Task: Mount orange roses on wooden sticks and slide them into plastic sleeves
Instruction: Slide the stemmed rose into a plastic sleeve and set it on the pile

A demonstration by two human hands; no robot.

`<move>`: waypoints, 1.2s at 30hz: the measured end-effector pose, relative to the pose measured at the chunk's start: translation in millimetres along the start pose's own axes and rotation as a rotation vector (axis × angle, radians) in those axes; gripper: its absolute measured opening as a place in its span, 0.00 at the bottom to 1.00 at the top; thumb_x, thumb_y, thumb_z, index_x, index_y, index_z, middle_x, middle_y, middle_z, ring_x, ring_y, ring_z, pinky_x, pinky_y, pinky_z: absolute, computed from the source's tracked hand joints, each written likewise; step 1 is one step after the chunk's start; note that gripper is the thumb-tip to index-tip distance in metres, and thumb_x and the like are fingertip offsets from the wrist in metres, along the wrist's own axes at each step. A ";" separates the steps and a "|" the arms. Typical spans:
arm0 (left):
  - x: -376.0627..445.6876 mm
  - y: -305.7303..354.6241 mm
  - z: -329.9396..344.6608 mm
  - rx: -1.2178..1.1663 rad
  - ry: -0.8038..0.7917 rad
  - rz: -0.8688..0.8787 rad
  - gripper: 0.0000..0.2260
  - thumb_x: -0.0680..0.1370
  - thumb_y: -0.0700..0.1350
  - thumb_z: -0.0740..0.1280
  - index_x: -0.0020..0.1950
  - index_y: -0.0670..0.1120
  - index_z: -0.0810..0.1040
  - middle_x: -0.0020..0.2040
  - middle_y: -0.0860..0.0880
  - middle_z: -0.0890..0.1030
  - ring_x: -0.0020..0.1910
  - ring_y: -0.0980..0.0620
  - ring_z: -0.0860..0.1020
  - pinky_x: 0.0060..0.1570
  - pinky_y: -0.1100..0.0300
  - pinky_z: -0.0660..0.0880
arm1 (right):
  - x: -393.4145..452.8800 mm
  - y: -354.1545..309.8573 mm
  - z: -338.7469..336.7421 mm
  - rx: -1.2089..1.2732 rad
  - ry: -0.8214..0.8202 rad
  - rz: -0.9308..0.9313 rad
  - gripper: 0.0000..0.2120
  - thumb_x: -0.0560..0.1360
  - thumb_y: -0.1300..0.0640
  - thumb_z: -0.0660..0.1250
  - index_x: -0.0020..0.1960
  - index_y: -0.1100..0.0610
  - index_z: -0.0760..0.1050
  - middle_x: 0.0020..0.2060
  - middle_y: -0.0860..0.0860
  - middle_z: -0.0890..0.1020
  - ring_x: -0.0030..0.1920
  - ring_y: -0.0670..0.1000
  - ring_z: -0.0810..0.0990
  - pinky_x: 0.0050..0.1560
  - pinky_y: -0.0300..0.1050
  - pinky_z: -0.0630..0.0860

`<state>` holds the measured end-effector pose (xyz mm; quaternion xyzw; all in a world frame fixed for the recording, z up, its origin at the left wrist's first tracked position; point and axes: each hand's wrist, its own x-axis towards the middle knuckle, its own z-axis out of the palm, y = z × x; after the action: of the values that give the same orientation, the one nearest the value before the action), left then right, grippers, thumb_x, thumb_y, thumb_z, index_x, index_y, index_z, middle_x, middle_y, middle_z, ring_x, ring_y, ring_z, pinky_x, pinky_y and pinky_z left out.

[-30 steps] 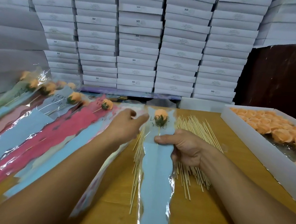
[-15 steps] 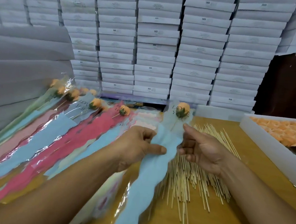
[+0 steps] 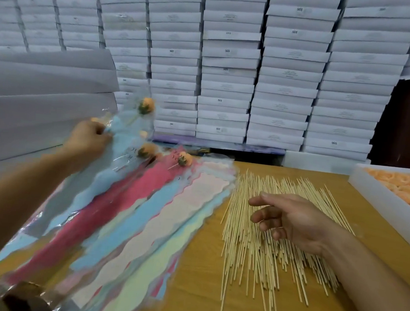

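Stacked white boxes (image 3: 230, 60) behind — left hand (image 3: 88, 140) fingers grip blue sleeve (image 3: 128, 128); right hand (image 3: 289, 219) relaxed over sticks (image 3: 248, 250)

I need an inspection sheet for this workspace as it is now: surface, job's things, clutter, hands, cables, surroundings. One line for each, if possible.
Surface: wooden table, bare wood between sleeves and sticks.
Job's things: wooden sticks in a loose pile; tray of orange roses at the right edge; empty coloured sleeves fanned out at left; finished sleeved roses lying on them.
Clutter: nothing seen.
Hands: left hand grips a blue sleeved rose, lifted over the finished ones; right hand above the sticks, fingers loosely curled, holding nothing.
Cables: nothing seen.
Surroundings: stacked white boxes behind the table.
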<state>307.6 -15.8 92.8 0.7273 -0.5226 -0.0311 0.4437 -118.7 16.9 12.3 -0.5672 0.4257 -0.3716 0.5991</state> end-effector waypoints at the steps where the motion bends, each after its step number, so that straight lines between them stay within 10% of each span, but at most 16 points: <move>1: 9.5 -9.9 -7.8 0.038 0.025 -0.022 0.10 0.81 0.38 0.63 0.46 0.34 0.80 0.37 0.38 0.77 0.34 0.45 0.73 0.36 0.55 0.69 | 0.0 0.1 -0.1 -0.004 -0.001 -0.002 0.24 0.70 0.45 0.69 0.59 0.61 0.81 0.43 0.60 0.86 0.35 0.52 0.82 0.27 0.41 0.74; 11: 50.6 -91.3 -40.5 0.410 0.038 -0.106 0.16 0.81 0.41 0.59 0.40 0.31 0.76 0.47 0.26 0.78 0.46 0.30 0.78 0.50 0.45 0.77 | 1.4 2.7 -0.7 -0.025 -0.008 0.003 0.20 0.76 0.47 0.67 0.59 0.61 0.80 0.44 0.59 0.86 0.36 0.52 0.83 0.29 0.41 0.75; 17: 52.2 -124.4 -21.4 0.438 0.040 -0.282 0.15 0.79 0.42 0.63 0.59 0.32 0.74 0.58 0.29 0.77 0.55 0.30 0.77 0.57 0.43 0.76 | 1.8 2.6 -0.2 -0.027 -0.011 0.006 0.21 0.74 0.47 0.68 0.60 0.61 0.79 0.44 0.60 0.86 0.36 0.52 0.82 0.29 0.41 0.74; 20: 39.6 -134.9 -14.1 0.414 0.207 -0.109 0.23 0.78 0.41 0.67 0.70 0.43 0.62 0.59 0.27 0.69 0.54 0.25 0.72 0.56 0.35 0.72 | 2.1 3.8 0.0 -0.030 -0.012 0.012 0.20 0.75 0.48 0.67 0.59 0.62 0.80 0.43 0.60 0.86 0.36 0.52 0.82 0.28 0.41 0.74; 25: 30.8 -145.4 -12.7 0.766 0.166 0.298 0.16 0.74 0.45 0.74 0.60 0.45 0.76 0.48 0.41 0.66 0.47 0.36 0.69 0.43 0.42 0.73 | 3.2 4.5 0.2 -0.033 -0.020 0.015 0.23 0.71 0.46 0.69 0.59 0.61 0.80 0.43 0.60 0.86 0.36 0.52 0.82 0.28 0.41 0.74; 30: 22.7 -132.1 0.2 0.794 0.011 0.287 0.08 0.77 0.42 0.69 0.43 0.37 0.78 0.45 0.35 0.77 0.46 0.35 0.74 0.43 0.48 0.73 | 4.3 5.2 -1.0 -0.028 -0.019 0.013 0.23 0.71 0.46 0.69 0.59 0.61 0.80 0.44 0.60 0.86 0.36 0.53 0.82 0.28 0.41 0.75; 36: 13.0 -125.5 26.1 0.713 -0.048 0.051 0.31 0.83 0.61 0.47 0.54 0.36 0.77 0.54 0.32 0.78 0.50 0.34 0.75 0.54 0.45 0.74 | 4.5 5.8 -1.5 -0.028 -0.021 0.015 0.23 0.72 0.46 0.69 0.59 0.61 0.80 0.44 0.60 0.86 0.36 0.53 0.82 0.28 0.41 0.75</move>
<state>392.2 -34.5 -2.6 0.8222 -0.5288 0.1472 0.1506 -118.7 12.6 6.2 -0.5761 0.4288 -0.3550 0.5985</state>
